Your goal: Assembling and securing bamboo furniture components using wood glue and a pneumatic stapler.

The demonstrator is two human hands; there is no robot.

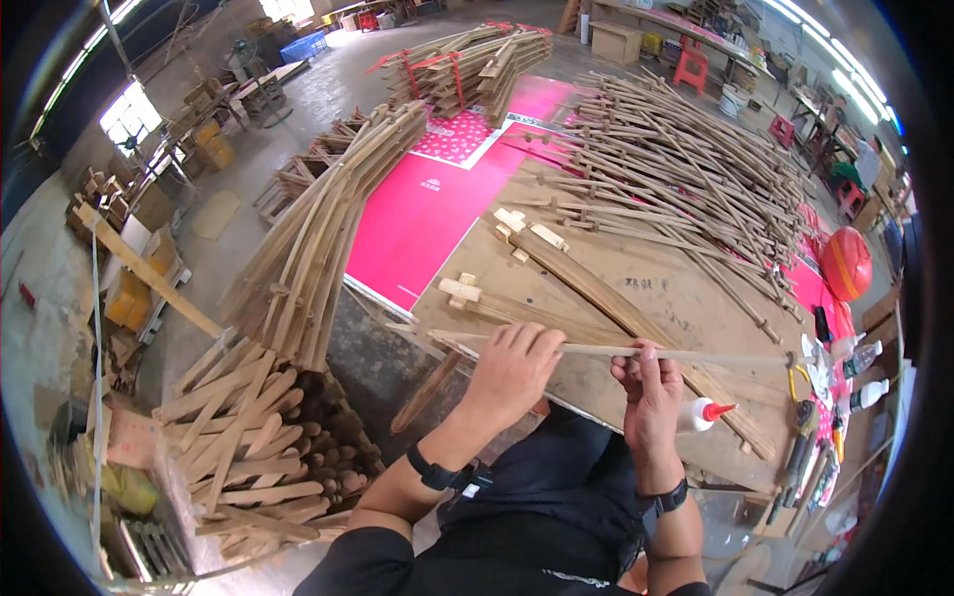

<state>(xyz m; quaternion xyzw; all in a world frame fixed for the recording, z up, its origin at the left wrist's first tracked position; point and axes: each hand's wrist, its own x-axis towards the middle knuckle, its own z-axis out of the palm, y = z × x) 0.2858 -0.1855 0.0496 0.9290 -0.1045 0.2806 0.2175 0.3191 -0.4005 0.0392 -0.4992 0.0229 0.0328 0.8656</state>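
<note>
A long thin wooden stick [596,350] runs crosswise in front of me, over the near edge of the worktable. My left hand [512,372] is closed over it from above, with the fingertips partly hidden. My right hand [650,389] pinches the same stick between thumb and fingers, farther right. Beside my right wrist lies a white squeeze bottle [696,416] with a red tip. Just beyond my hands, two long wooden slats lie on the table, each with a pale cross-shaped wooden end: one slat [596,288] behind, another slat [547,315] nearer.
A big heap of thin sticks [676,169] covers the table's far right. Bundled slats [328,219] stand at left, above a bin of rounded wooden strips [258,447]. Pink sheeting [407,228] covers part of the table. Pliers, bottles [863,358] and a red helmet-like object [848,264] are at right.
</note>
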